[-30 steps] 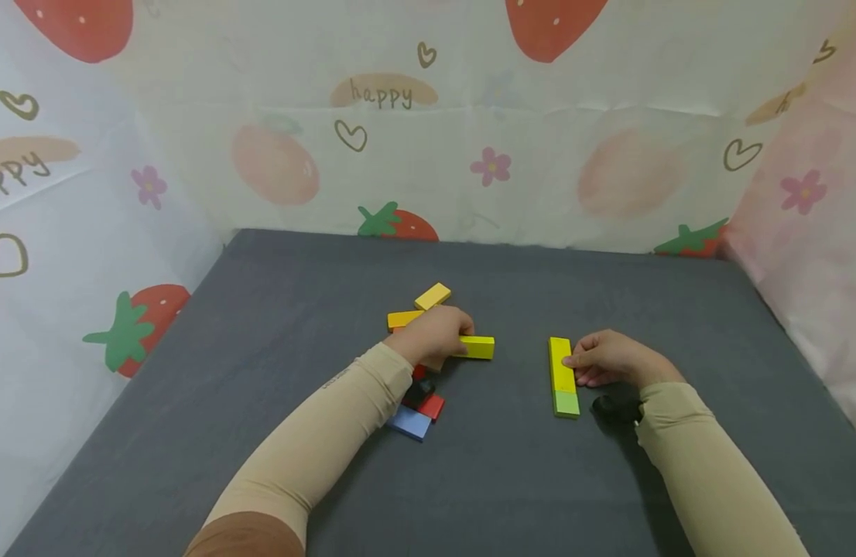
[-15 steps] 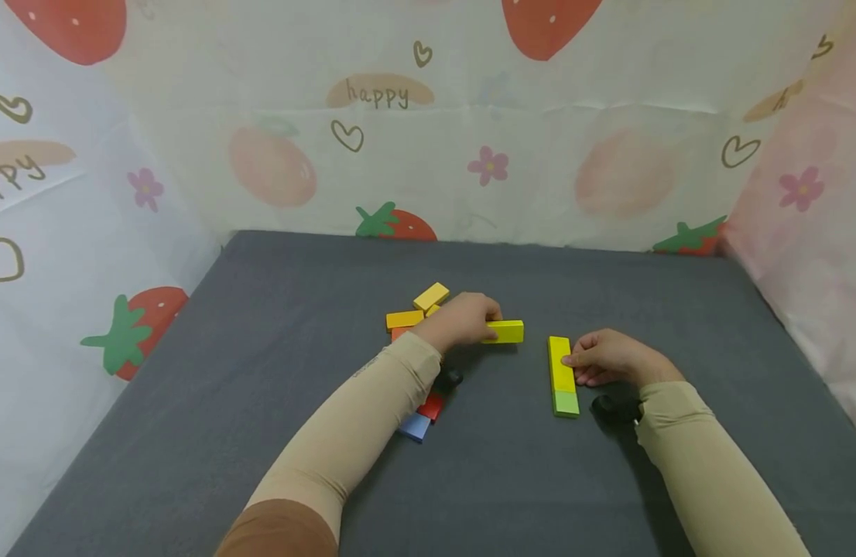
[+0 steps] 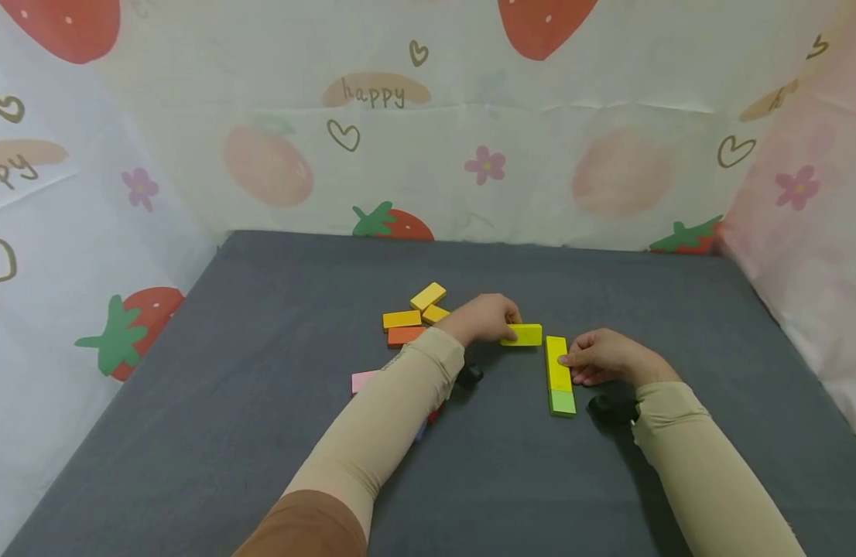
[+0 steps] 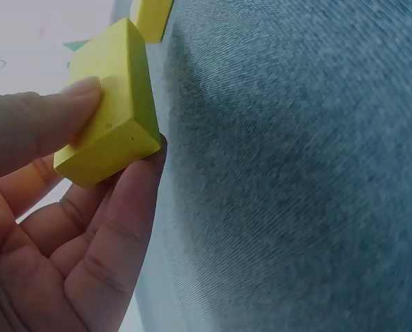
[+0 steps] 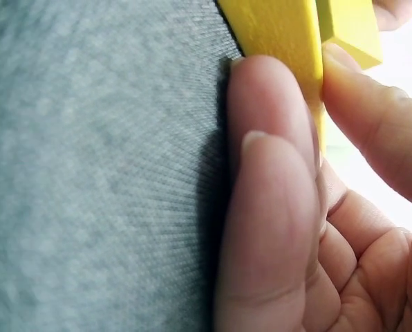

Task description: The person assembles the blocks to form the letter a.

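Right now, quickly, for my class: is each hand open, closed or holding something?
Left hand: holding a yellow block in a pinch grip.
Right hand: holding a second yellow block, the one in line with the green block.

The right hand [image 5: 289,221] pinches the near yellow block [image 5: 282,38] at the view's upper edge. Behind it, the far yellow block [image 5: 352,31] meets the left hand [image 5: 399,12]. Grey tabletop [image 5: 102,166] occupies the left side.
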The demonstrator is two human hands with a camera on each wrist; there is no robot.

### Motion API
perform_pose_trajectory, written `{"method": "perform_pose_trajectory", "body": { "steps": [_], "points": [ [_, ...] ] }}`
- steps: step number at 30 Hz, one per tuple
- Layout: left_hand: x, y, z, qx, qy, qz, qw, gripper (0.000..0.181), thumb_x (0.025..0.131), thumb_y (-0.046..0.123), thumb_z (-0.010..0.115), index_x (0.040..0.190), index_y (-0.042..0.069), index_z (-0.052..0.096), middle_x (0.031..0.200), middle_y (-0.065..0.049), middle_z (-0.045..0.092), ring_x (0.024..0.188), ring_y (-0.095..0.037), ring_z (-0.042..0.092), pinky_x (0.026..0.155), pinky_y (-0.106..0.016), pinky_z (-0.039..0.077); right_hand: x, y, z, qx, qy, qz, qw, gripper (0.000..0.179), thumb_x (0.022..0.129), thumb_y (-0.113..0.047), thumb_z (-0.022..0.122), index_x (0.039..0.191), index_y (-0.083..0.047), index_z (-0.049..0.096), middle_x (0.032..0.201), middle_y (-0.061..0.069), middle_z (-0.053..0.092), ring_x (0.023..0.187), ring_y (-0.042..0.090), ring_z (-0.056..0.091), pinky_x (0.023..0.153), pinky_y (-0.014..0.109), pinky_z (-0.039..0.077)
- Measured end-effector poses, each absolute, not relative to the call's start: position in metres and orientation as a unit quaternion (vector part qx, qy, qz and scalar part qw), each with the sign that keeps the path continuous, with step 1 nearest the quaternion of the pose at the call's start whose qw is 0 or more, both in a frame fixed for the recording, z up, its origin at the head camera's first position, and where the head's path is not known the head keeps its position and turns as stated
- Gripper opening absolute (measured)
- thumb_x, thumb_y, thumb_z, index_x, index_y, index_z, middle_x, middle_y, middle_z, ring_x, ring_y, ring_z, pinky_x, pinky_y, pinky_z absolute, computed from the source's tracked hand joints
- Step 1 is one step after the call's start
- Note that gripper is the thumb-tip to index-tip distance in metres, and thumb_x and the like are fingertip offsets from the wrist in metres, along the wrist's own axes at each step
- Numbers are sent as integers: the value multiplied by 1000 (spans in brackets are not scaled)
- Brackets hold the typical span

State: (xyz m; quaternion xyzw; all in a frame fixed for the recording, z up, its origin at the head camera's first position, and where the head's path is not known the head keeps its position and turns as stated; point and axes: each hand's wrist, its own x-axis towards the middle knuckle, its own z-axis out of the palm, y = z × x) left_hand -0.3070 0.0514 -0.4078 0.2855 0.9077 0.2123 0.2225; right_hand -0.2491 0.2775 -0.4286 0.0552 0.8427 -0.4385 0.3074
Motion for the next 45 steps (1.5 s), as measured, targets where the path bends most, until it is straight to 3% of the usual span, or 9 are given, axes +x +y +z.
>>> {"method": "perform_pose_trajectory", "body": {
  "steps": [10, 25, 36, 45],
  "points": [
    [-307, 55, -414, 287, 908, 207, 224, 28, 97, 19, 61, 123, 12, 67, 124, -5, 66, 111, -20, 62, 89, -30, 51, -250, 278, -429, 55, 844, -437, 306, 21, 94, -26, 65, 81, -10, 63, 68, -3, 63, 63, 8, 61, 64, 24, 53],
    [-306, 61, -419, 253, 921, 217, 202, 26, 97, 14, 58, 121, 12, 67, 120, -5, 67, 99, -18, 62, 85, -30, 51, -250, 279, -429, 54, 847, -431, 307, 22, 94, -26, 64, 80, -10, 62, 68, -4, 63, 64, 8, 61, 65, 24, 53],
    [-303, 67, -422, 244, 926, 220, 186, 25, 91, 18, 69, 115, 11, 69, 111, -4, 69, 84, -14, 59, 76, -26, 49, -248, 278, -428, 42, 843, -437, 310, 22, 94, -27, 64, 80, -10, 62, 68, -4, 62, 63, 8, 60, 64, 24, 53],
    [-300, 68, -419, 245, 927, 212, 190, 27, 91, 17, 68, 118, 11, 67, 116, -5, 67, 89, -15, 59, 80, -27, 50, -249, 279, -430, 52, 845, -435, 308, 22, 94, -26, 65, 80, -10, 62, 68, -3, 62, 64, 8, 61, 65, 24, 53]
  ]
}}
